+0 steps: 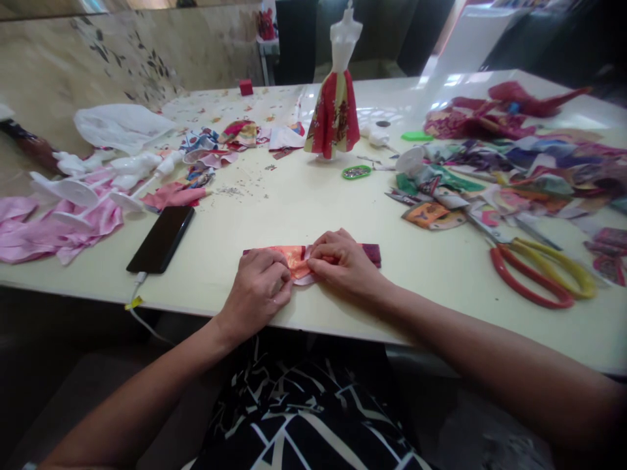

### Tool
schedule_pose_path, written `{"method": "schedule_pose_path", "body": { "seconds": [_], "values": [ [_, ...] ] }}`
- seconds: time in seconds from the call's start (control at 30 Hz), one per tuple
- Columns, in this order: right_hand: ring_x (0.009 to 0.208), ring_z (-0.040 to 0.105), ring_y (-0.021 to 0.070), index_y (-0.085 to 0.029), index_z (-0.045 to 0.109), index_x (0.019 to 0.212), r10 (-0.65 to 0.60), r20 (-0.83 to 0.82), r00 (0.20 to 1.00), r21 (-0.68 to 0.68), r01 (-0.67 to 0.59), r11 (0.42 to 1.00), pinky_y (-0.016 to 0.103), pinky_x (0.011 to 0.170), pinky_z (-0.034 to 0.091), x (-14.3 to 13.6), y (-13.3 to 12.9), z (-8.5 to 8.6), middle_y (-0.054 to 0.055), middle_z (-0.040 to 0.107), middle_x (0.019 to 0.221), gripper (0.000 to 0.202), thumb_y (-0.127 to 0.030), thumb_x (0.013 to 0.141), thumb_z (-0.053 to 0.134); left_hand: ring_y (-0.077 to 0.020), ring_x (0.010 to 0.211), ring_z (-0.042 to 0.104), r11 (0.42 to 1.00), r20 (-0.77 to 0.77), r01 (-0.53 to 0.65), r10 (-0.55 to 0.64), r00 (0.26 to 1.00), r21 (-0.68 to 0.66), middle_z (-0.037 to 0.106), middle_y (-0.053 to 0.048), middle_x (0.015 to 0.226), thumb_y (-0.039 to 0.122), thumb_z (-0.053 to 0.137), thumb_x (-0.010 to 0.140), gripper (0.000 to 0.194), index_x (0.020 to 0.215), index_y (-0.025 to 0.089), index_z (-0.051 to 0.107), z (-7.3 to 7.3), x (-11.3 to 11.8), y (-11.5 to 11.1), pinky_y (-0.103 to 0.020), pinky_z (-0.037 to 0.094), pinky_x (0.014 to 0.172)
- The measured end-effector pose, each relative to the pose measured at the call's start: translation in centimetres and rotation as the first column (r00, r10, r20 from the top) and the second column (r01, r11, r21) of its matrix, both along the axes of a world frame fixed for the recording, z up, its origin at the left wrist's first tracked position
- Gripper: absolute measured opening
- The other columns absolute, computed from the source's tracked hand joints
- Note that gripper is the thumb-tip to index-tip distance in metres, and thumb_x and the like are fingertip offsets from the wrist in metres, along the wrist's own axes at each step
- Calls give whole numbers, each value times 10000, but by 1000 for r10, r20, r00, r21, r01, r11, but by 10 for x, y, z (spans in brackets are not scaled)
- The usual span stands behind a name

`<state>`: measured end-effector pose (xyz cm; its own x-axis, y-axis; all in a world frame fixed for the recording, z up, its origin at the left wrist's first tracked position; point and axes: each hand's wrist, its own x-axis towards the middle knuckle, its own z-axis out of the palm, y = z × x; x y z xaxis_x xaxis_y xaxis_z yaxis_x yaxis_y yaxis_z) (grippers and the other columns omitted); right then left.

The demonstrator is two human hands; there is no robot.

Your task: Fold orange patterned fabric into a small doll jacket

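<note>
A small piece of orange patterned fabric (296, 262) lies near the table's front edge, over a dark red strip of cloth (371, 253). My left hand (260, 282) has its fingers curled down on the orange fabric's left side. On the right side of the same piece, my right hand (337, 260) pinches it with thumb and forefinger. A pale edge of cloth shows just below the orange part. Fingers hide both ends of the orange fabric. Behind them stands a small white dress form (344, 40) wearing a red and yellow skirt (336, 116).
Large scissors (533, 277) with red and yellow handles lie right, by a heap of fabric scraps (529, 163). A green tray of pins (356, 172) sits mid-table. At left are a phone (161, 239) on a cable, pink cloth (93, 228) and white stands (68, 189).
</note>
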<state>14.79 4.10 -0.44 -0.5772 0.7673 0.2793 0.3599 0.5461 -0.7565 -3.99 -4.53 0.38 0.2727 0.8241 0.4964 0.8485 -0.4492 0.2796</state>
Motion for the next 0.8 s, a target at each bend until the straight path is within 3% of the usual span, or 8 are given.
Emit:
{"method": "schedule_pose_path", "body": {
  "seconds": [0.23,0.43,0.57,0.8],
  "values": [
    [852,571,184,-236,628,607,-7,-20,1000,-85,6,996,451,1045,240,1,2,0,-23,657,841,223,-182,823,617,-184,878,632,996,-14,51,-52,999,-72,696,-26,900,59,543,831,156,769,200,523,-6,-2,2,-385,463,859],
    [844,574,173,-227,628,596,1,-39,999,-83,-5,997,454,1034,256,2,1,2,-21,657,833,232,-146,813,630,-184,818,628,994,5,-4,5,1000,-106,674,-5,814,160,620,832,85,825,201,547,0,1,2,-387,468,851],
    [852,576,175,-232,629,597,3,-35,999,-85,-6,996,458,1031,270,2,1,3,-20,657,828,233,-146,814,637,-207,820,631,997,-83,-52,47,996,-62,674,-21,820,243,641,843,82,850,196,575,-2,6,5,-401,476,837],
    [878,583,170,-227,624,613,4,-50,999,-115,-9,993,494,1094,188,2,1,2,-32,660,847,223,-163,826,644,-200,822,625,995,-157,-89,80,984,-49,667,-18,792,181,596,864,59,807,194,592,-6,10,5,-389,470,854]
  ]
}}
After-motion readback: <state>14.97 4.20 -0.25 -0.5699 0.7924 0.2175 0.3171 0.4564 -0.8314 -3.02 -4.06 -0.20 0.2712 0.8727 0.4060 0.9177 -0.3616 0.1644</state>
